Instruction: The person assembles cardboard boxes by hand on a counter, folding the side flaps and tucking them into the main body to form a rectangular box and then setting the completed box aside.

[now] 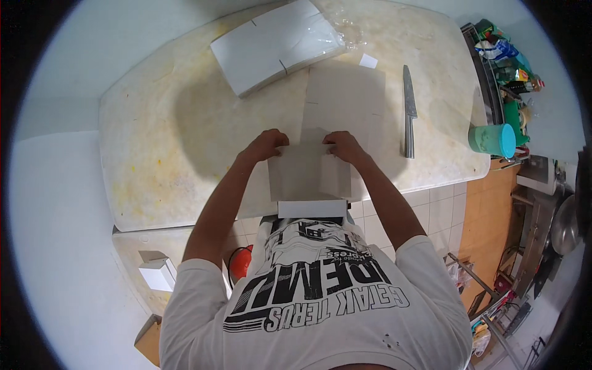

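Observation:
A grey cardboard box blank [300, 174], partly folded up, is at the table's near edge in front of my body. My left hand [266, 146] pinches its far left corner, fingers curled over the edge. At the far right corner my right hand [344, 148] grips the board in the same way. A white flap [312, 208] hangs on the side toward me. Beyond my hands a flat grey panel [345, 98] with small slits lies on the table; whether it joins the folded part is hard to see.
A stack of white card sheets [277, 46] in clear plastic lies at the back. Right of the panel are a knife [409, 114] and a turquoise-lidded tub [493, 140]. A small white paper piece [368, 60] lies beyond. A white box [159, 274] stands lower left.

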`<state>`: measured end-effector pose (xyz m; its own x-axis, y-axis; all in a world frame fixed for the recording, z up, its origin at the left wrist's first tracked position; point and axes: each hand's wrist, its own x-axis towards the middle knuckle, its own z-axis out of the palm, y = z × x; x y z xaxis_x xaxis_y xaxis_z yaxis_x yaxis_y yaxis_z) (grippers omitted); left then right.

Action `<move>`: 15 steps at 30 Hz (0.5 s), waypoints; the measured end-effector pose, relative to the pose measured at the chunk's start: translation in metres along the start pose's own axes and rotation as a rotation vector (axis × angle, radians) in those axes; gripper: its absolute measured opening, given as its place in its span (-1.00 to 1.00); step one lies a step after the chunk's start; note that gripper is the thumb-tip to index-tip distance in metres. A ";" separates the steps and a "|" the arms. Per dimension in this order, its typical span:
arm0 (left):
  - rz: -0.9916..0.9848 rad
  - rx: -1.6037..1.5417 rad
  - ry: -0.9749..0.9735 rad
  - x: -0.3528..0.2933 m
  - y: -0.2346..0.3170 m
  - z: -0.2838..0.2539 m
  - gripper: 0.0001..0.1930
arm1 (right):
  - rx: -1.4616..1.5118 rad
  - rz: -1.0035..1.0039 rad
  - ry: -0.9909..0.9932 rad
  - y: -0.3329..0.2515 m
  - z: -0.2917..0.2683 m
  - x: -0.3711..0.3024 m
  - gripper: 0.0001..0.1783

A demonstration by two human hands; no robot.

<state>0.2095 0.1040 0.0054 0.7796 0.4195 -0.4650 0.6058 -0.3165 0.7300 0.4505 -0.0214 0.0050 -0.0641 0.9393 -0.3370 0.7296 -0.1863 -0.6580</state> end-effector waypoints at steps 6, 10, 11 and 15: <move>0.178 0.064 0.048 -0.018 0.000 0.003 -0.73 | 0.144 0.010 -0.114 0.011 -0.017 -0.001 -0.66; 0.275 0.121 0.072 -0.027 0.003 0.003 -0.74 | 0.224 -0.007 -0.189 0.024 -0.016 -0.006 -0.65; 0.267 0.117 0.073 -0.032 0.000 0.008 -0.74 | 0.226 -0.009 -0.197 0.024 -0.014 -0.011 -0.65; 0.424 0.285 0.277 -0.055 -0.010 0.039 -0.71 | -0.205 -0.518 0.038 0.032 0.005 -0.047 -0.70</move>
<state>0.1667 0.0514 0.0041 0.9159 0.4012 0.0147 0.2988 -0.7058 0.6423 0.4735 -0.0736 -0.0040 -0.4278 0.9036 0.0227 0.7269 0.3589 -0.5855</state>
